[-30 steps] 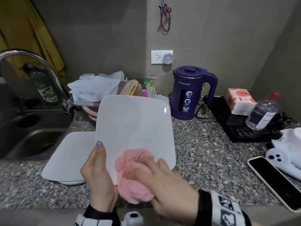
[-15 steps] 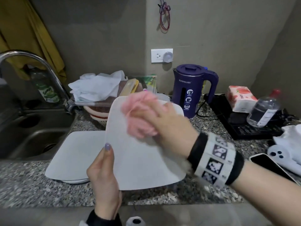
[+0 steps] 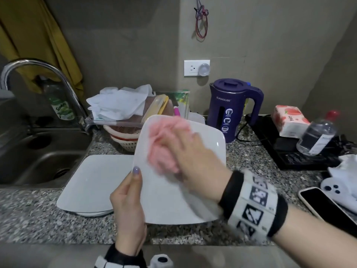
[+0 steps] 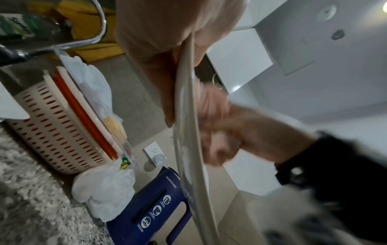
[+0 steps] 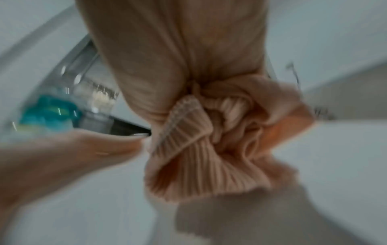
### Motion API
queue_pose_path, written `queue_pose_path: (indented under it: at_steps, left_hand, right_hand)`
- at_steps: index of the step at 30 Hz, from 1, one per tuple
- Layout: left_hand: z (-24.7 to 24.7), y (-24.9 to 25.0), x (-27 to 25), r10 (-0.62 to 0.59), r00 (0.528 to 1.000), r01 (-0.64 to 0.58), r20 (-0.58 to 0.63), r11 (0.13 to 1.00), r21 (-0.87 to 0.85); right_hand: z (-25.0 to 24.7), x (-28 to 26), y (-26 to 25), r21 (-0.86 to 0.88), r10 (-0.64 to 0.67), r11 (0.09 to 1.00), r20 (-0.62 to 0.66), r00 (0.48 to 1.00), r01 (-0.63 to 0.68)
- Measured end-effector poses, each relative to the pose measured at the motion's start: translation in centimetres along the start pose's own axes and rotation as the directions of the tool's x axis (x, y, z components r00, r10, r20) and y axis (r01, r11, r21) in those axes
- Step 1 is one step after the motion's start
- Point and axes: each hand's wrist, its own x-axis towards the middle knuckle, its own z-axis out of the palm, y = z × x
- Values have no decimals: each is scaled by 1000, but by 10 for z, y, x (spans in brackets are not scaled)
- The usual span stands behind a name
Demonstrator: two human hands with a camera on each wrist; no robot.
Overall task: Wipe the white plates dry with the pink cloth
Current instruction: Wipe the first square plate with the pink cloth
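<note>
Two hands (image 3: pixel 127 207) on one plate (image 3: pixel 173 200); one pink cloth (image 3: pixel 164 144); stack beneath, perhaps two (image 3: pixel 92 182).

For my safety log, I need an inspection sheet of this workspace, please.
Surface: speckled stone counter, sink at its left.
Job's things: held plate tilted; pink cloth on it; plate stack lying flat.
Clutter: kettle, colander, tissue pack, bottle, phone.
Grippers: left hand grips the plate's edge; right hand presses the cloth.
Cables: black cord beside kettle.
Surroundings: wall socket, faucet.
</note>
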Motion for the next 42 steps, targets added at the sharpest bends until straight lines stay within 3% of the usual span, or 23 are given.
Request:
queue_pose_path:
  at_steps: [2,5,7,9,12,14,16,17,19,20,22,23,25,27,28,30,32,33,36,38,40,42]
  left_hand:
    - [-1,-2,1,17,999,-17,-32,1000,18]
    - [-9,-2,1,-65,995,60,-78,996,-65]
    - [-13,0,0,-76,994,70,-80,995,-76]
    - [-11,3,-4,-31,997,29,-64,999,-31]
    - [-7,7,-9,6,999,-7,-36,999,-34]
    - [-8,6,-9,-21,997,13,-77,995,-101]
    - [-9,9,-7,-29,992,14,-127,993,-121]
    - [-8,10,-6,-28,990,12,-139,993,-117]
    - [-7,10,-4,-20,989,8,-144,996,-86]
    - [-8,9,-4,-24,990,15,-141,998,-66]
    - [-11,8,-4,-46,990,37,-135,997,-72]
    - [-11,9,-4,-54,989,41,-135,995,-94]
    - [-13,10,-5,-44,988,27,-149,993,-117]
    - [-11,12,-7,-24,988,10,-155,996,-91]
    - [-10,10,-7,-21,989,10,-150,997,-77]
    - [-6,5,-8,-27,991,19,-130,998,-61]
    - [-5,3,-10,-26,994,20,-106,998,-59]
    - [-6,2,-11,-18,997,14,-80,999,-47]
    - [-7,3,-15,1,1000,-2,-26,1000,-31]
    - [-7,4,-16,-3,1000,2,-15,999,-44]
    - [-3,7,-13,12,1000,-13,-13,999,-29]
    - [-5,6,-8,7,999,-8,-46,1000,-23]
  right_hand:
    - [13,-19,-20,16,-167,986,92,982,166]
    - [33,-52,-22,90,-365,931,162,917,354]
    - [37,-64,-19,103,-391,921,227,892,377]
    - [34,-47,-11,125,-320,946,240,916,298]
    - [8,0,6,-37,-52,998,-11,999,51]
    - [-11,9,26,-181,116,974,-131,985,-139]
    - [-13,-14,26,-257,240,934,-61,969,-247]
    - [-4,-30,17,-261,243,934,-32,970,-243]
    - [20,-61,-10,-150,47,988,15,999,-44]
    - [25,-69,-23,-41,-75,996,145,987,81]
    - [27,-73,-22,92,-193,981,360,913,171]
    - [21,-70,-10,45,-176,984,384,906,172]
    - [9,-65,19,-67,66,996,259,964,-51]
    - [-3,-62,28,-187,254,957,181,950,-221]
    - [-4,-61,23,-184,235,963,217,947,-196]
    - [5,-64,0,0,101,994,368,924,-108]
    - [9,-58,-26,198,-140,976,265,954,88]
    - [9,-49,-26,230,-172,966,217,961,121]
    - [-6,-9,7,50,-4,999,44,999,2]
    - [-16,0,27,-40,116,992,-3,993,-116]
    - [-6,-7,17,27,34,999,31,999,-35]
    - [17,-34,-13,136,-195,974,112,974,179]
